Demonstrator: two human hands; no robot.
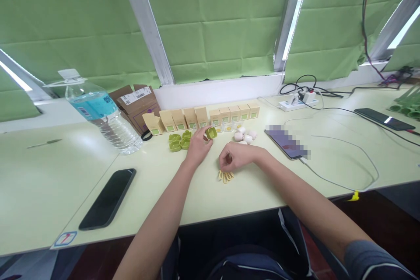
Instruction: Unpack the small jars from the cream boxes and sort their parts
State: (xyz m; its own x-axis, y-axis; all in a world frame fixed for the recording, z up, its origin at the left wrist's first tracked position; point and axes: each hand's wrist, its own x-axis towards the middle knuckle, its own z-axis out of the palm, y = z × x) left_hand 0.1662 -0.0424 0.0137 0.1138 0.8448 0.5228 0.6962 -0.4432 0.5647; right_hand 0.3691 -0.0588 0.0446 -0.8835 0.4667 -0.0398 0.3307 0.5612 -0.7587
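Note:
My left hand (198,145) grips a small green cup (211,132), tilted with its opening toward me. Left of that hand, several similar green cups (175,145) sit together on the table. My right hand (231,157) is closed with its fingertips down by a small pile of yellow loops (225,176). Whether a loop is between those fingers is hidden. Just beyond the right hand lie several white and pale pink rounded pieces (248,138). Small clear pieces with yellow centres (228,127) stand behind the green cup.
A row of small beige boxes (189,119) lines the back, beside an open cardboard box (139,107). A large water bottle (108,118) and a black phone (108,199) are at left. At right are a plugged-in phone (285,142), a power strip (297,103), cables and another phone (383,119).

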